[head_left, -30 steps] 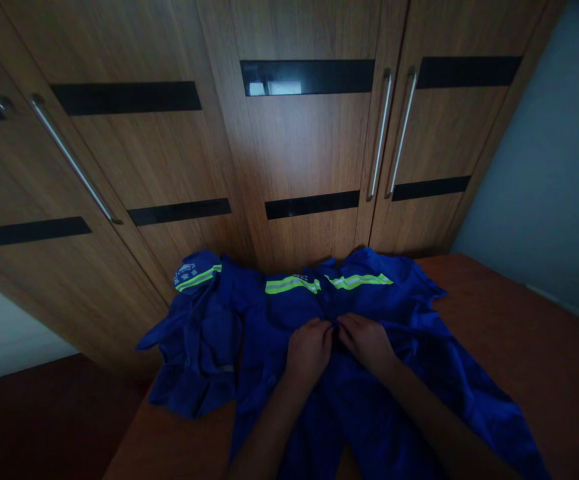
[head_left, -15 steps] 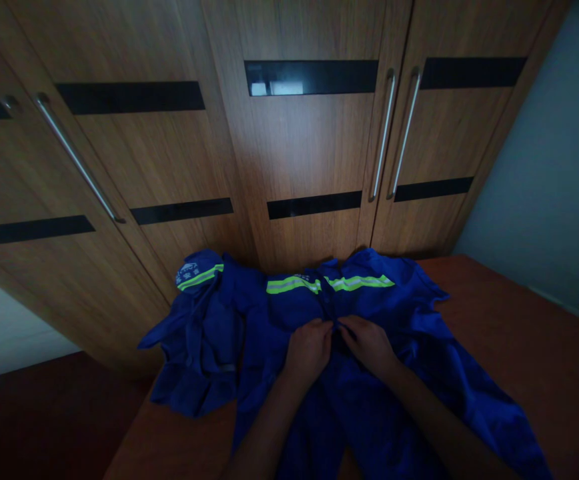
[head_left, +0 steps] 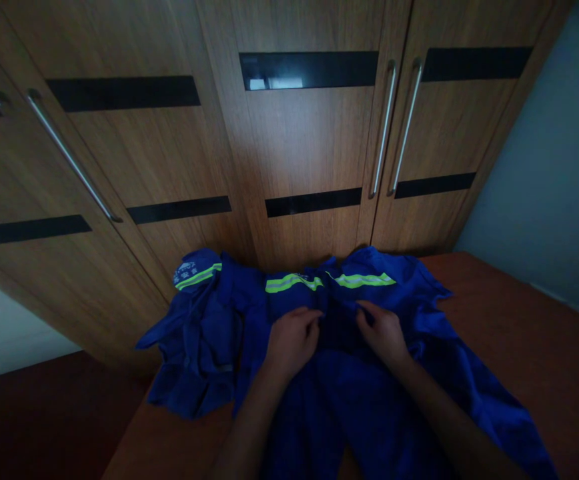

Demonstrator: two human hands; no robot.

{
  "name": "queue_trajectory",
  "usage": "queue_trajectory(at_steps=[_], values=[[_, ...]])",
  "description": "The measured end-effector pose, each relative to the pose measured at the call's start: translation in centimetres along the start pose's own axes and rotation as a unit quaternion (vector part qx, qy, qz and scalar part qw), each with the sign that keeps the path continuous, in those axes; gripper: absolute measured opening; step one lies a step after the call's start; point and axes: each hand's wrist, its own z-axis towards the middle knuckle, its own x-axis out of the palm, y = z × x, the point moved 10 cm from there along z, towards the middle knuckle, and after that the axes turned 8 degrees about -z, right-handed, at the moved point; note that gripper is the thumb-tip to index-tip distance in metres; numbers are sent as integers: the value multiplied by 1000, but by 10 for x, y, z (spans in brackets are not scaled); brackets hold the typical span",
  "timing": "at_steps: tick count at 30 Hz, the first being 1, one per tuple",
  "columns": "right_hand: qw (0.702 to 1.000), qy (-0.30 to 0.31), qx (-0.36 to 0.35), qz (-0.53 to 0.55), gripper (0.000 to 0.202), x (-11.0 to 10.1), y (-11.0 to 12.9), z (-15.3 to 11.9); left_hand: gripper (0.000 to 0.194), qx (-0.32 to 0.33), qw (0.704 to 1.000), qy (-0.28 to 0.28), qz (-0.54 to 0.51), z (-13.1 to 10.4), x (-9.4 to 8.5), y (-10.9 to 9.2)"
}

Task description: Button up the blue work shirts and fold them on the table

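Observation:
A dark blue work jacket (head_left: 289, 400) with bright yellow-green and silver reflective strips across the chest lies spread out in front of me, its collar toward the cabinet. My left hand (head_left: 293, 340) pinches one front edge just below the chest strip. On the other side of the front opening, my right hand (head_left: 382, 332) pinches the opposite edge. Between the two hands the front panels are parted, with dark cloth showing in the gap. Small fastenings along the edges are too dim to make out.
Left of the jacket lies a crumpled blue garment (head_left: 192, 347) with a reflective strip and white print. Both rest on a reddish-brown wooden surface (head_left: 499, 313). Behind stands a wooden cabinet (head_left: 309, 147) with long metal handles. A pale wall (head_left: 544, 167) borders the right.
My hands were together at the jacket's front and have moved apart, left hand to the left, right hand to the right. The front edges have spread with them.

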Motion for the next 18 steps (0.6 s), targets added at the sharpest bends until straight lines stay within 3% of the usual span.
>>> queue_trajectory(at_steps=[4,6,7,9,11,12,15,18], values=[[986,-83,73,126,27,-32,-39,6,23,-23,985,-142,-99,-5,-67,18],[982,-104,74,140,26,-41,-46,7,23,-41,982,-147,-107,-7,-81,27],[985,-99,63,126,26,-41,-44,8,24,-49,987,-116,-95,-6,-77,31],[997,-48,33,50,26,-30,-34,11,25,-69,997,1,-34,-5,-52,38],[997,36,12,-66,26,-10,-24,11,24,-105,986,114,63,-9,-20,52],[989,75,3,-124,26,0,-21,9,22,-128,976,142,107,-12,-8,59],[965,111,-38,-233,20,9,-3,5,23,-178,958,129,185,-13,5,66],[970,58,-118,-205,33,-2,33,0,25,-132,964,43,227,-6,-2,37]])
